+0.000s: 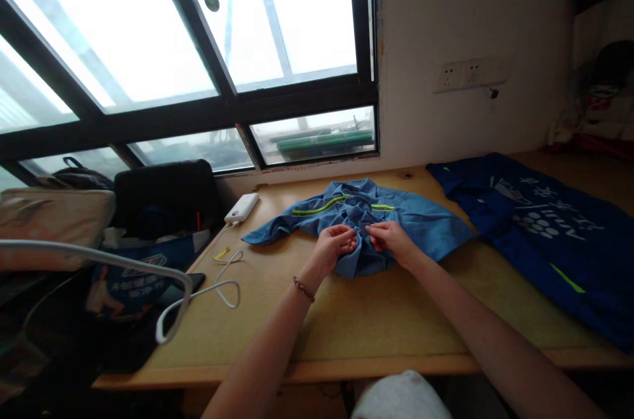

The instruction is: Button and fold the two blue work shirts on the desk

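A light blue work jacket [421,211] with yellow-green stripes lies bunched on the wooden table, one sleeve spread to the left. At its front, my left hand [338,246] pinches the cloth with curled fingers. Just to the right, my right hand [389,238] grips the opposite edge of the front between thumb and fingers. A small gap separates the two hands, with folded cloth between them. Whether a button sits in the fingers is too small to tell. A beaded bracelet [303,289] circles my left wrist.
On the table [238,340], a dark blue printed shirt [545,227] lies to the right. A white power bank [242,207] with a white cable [232,283] stands at the left. Bags [54,224] crowd beyond the left edge. A window and wall sockets [460,75] are behind.
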{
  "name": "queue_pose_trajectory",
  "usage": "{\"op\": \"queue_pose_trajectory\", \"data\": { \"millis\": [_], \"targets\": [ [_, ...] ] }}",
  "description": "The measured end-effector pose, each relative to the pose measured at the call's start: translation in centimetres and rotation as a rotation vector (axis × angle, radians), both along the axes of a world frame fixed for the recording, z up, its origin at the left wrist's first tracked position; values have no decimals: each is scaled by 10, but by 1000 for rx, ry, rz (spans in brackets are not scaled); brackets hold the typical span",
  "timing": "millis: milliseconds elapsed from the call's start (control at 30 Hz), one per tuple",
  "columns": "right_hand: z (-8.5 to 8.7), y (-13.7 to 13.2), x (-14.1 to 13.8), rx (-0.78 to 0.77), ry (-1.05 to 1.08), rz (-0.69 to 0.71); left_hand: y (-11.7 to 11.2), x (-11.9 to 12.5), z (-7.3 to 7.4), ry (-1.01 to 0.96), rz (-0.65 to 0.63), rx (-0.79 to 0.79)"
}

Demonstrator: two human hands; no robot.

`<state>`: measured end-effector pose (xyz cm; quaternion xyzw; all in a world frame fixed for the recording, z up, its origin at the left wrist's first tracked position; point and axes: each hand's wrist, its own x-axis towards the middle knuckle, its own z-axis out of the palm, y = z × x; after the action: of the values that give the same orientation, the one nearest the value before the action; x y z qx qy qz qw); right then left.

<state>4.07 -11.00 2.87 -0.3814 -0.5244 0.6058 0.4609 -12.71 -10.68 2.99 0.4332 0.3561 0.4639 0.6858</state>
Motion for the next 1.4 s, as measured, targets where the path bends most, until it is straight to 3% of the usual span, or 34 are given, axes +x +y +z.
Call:
{"op": "queue_pose_trajectory", "data": {
  "millis": [133, 300, 500, 800, 1400],
  "targets": [
    [1, 0, 2, -21, 42, 11, 2, -3, 0, -47, 17, -66],
    [0, 0, -2, 81, -129, 56, 5, -8, 1, -146, -56, -137],
    [-3, 0, -5, 73, -158, 65, 2, -7, 3, -83, -77, -110],
    [-4, 1, -3, 87, -50, -92, -2, -1, 3, -32, -6, -14],
    [-6, 2, -6, 126, -66, -132, -4, 5, -6, 95, 3, 152]
  ]
}}
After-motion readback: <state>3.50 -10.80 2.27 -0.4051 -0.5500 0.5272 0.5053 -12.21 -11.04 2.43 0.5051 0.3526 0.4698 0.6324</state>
